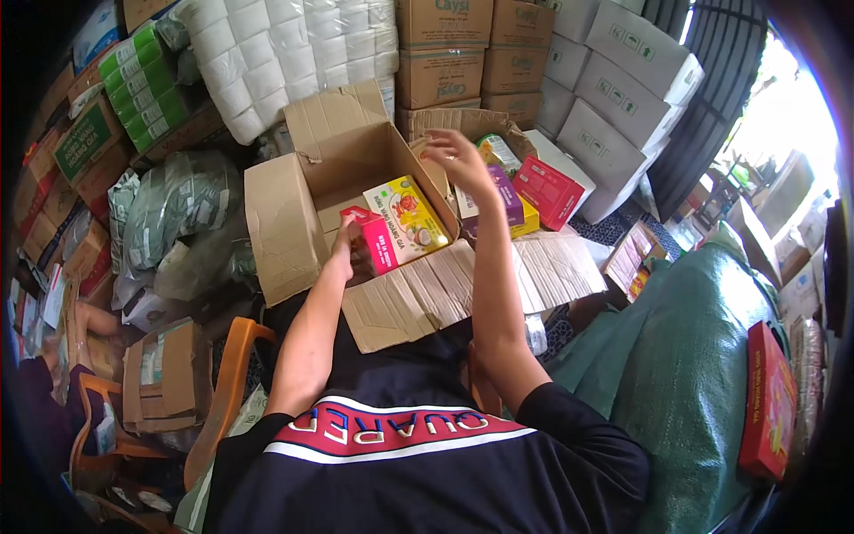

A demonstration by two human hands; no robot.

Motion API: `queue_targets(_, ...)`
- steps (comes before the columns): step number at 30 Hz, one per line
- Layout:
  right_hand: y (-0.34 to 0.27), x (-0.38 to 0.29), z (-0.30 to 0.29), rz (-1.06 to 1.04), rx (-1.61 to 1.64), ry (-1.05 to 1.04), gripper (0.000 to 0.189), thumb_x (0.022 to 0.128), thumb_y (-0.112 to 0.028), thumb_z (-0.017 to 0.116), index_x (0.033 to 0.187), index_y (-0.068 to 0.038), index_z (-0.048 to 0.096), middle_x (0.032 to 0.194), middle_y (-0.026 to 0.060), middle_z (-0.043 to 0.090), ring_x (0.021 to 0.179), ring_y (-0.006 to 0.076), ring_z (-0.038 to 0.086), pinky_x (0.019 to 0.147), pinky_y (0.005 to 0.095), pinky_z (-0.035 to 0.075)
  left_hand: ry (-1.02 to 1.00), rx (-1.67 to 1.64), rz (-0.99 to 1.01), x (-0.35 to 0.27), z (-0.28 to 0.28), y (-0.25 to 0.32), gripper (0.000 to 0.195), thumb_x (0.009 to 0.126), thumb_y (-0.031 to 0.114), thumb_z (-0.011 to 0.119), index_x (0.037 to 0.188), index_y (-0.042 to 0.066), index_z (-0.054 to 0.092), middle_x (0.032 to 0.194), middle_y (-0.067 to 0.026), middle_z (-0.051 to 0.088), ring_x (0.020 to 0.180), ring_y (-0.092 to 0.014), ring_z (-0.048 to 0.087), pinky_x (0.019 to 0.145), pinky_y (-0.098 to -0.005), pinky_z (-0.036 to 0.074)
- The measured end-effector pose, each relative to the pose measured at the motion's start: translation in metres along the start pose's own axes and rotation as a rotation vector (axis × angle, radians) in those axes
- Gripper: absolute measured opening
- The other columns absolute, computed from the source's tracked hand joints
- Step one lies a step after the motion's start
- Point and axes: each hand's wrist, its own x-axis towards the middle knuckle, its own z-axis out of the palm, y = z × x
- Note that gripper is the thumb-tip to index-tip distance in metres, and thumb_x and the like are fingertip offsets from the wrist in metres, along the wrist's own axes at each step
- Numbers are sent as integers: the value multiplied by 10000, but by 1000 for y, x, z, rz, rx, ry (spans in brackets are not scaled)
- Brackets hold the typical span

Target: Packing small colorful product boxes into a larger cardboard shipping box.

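An open cardboard box stands before me, its flaps folded outward. Inside it, a yellow and cream product box lies against the right wall. My left hand holds the left end of a pink and red product box beside the yellow one. My right hand is raised over the wall between this box and a second carton, fingers apart and bent, with nothing visible in it. The second carton holds a purple box, a red box, a yellow box and a green and yellow packet.
Brown cartons and white cartons are stacked behind. A large green sack stands at right with a red box beside it. An orange chair is at left, near another person's arm at the far left.
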Motion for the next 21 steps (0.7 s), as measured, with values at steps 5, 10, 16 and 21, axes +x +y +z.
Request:
queue_targets(5,9,-23,-79,90,-14,454,405,918,-141,615,1302,-22,564,1180,140,655,1080,205,620,928,306,490,-4,-172,292,0,17,-2,526,780,533,587,1138,149,617,1015,-45,630,907,-213,606,858,-389,471)
queue_targets(10,63,-54,-129,346,-125,643,508,862,-269,672,1282,3,588,1184,148,661,1081,196,627,896,298,492,-100,209,18,9,15,-17,408,846,400,600,1160,142,560,1036,-57,616,806,-213,620,687,-423,513)
queue_targets(16,91,-74,-133,542,-321,523,521,785,-278,735,1212,0,629,1093,143,696,1000,201,670,804,299,536,-98,388,50,0,5,-17,426,879,385,585,1190,97,547,1069,-62,611,819,-231,645,666,-417,562)
queue_targets(21,112,-71,-137,547,-163,308,532,816,-258,755,1243,18,599,1055,113,693,942,182,656,792,291,523,-63,463,88,-6,5,-11,447,872,413,589,1131,49,602,1030,-84,646,762,-244,690,641,-366,584)
